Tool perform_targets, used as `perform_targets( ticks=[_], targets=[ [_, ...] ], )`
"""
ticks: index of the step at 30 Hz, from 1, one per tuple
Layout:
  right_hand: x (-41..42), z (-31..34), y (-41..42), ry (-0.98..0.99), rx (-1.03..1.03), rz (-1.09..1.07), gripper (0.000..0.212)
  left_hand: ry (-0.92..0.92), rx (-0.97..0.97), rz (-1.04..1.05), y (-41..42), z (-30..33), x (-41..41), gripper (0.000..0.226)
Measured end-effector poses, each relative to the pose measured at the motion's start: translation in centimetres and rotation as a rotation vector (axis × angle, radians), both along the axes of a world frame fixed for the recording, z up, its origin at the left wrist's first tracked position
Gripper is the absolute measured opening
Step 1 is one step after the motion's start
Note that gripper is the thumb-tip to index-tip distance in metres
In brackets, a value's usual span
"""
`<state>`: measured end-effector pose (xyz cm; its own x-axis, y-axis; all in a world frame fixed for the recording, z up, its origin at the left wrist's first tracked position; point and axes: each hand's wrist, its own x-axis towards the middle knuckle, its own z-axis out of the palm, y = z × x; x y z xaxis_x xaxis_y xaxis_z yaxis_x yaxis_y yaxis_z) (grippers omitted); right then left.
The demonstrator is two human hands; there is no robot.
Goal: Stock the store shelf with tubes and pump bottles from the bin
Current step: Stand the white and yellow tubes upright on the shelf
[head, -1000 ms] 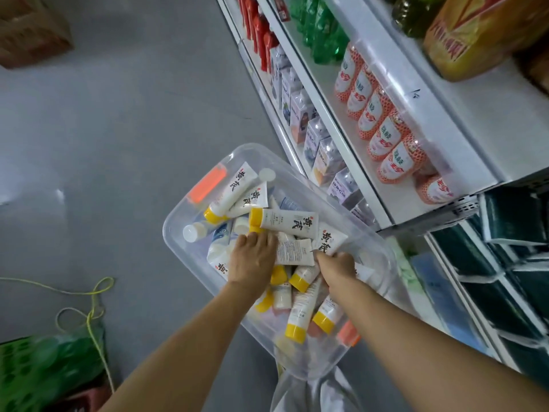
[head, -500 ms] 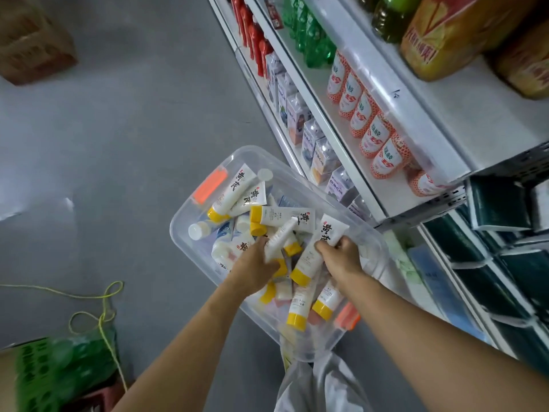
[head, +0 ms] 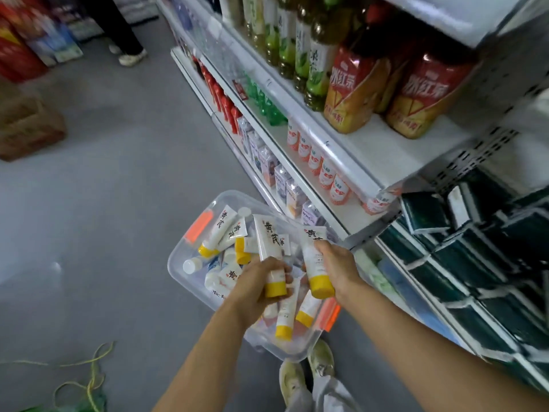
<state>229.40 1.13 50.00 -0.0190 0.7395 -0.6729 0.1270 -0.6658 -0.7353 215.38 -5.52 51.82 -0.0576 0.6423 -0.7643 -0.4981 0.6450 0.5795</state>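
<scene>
A clear plastic bin [head: 181, 251] with orange latches sits on the floor by the shelf, filled with several white tubes with yellow caps. My left hand [head: 255, 281] grips one white tube [head: 269, 236] near its yellow cap, held above the bin. My right hand [head: 334, 266] grips a second white tube [head: 315, 263], cap pointing down. Both tubes are lifted clear of the pile. The store shelf [head: 371, 153] rises to the right.
The shelf carries green and orange drink bottles [head: 353, 87], small red-white bottles [head: 326, 173] and cartons. Dark green boxes [head: 475, 263] fill the racks at the right. A cardboard box [head: 26, 129] stands at the left, a person's legs [head: 118, 28] at the back, yellow cord [head: 89, 373] on the floor.
Both hands have lifted a tube each out of the bin's pile. The view has tilted up, showing more of the shelf and aisle.
</scene>
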Motion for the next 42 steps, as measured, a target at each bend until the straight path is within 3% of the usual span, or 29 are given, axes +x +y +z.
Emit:
perform_targets(
  ticks=[2,5,10,22,30,37,42],
  targets=[
    [1.1,2.6,-0.4,0.011,0.021,-0.032,0.045,-0.059,0.041,-0.021,0.3,2.1,1.2,0.015],
    [3.1,5.9,-0.9,0.048,0.087,-0.06,0.024,-0.095,0.102,-0.056,0.7,5.1,3.2,0.017],
    [5.5,9.6,-1.6,0.06,0.203,-0.139,0.028,-0.06,0.169,-0.134,0.8,8.3,5.9,0.022],
    [12.5,17.9,-3.9,0.131,0.375,-0.204,0.011,-0.006,0.311,-0.416,0.9,14.9,12.6,0.033],
    [18.8,22.8,-5.2,0.184,0.447,-0.264,0.013,-0.094,0.39,-0.491,0.7,18.6,19.0,0.033],
    [25.3,25.9,-6.1,0.12,0.526,-0.35,0.018,-0.018,0.455,-0.467,0.9,21.4,25.5,0.044],
    [30.9,27.3,-6.1,0.097,0.6,-0.421,0.013,-0.025,0.502,-0.489,0.4,23.7,29.7,0.038]
  ],
)
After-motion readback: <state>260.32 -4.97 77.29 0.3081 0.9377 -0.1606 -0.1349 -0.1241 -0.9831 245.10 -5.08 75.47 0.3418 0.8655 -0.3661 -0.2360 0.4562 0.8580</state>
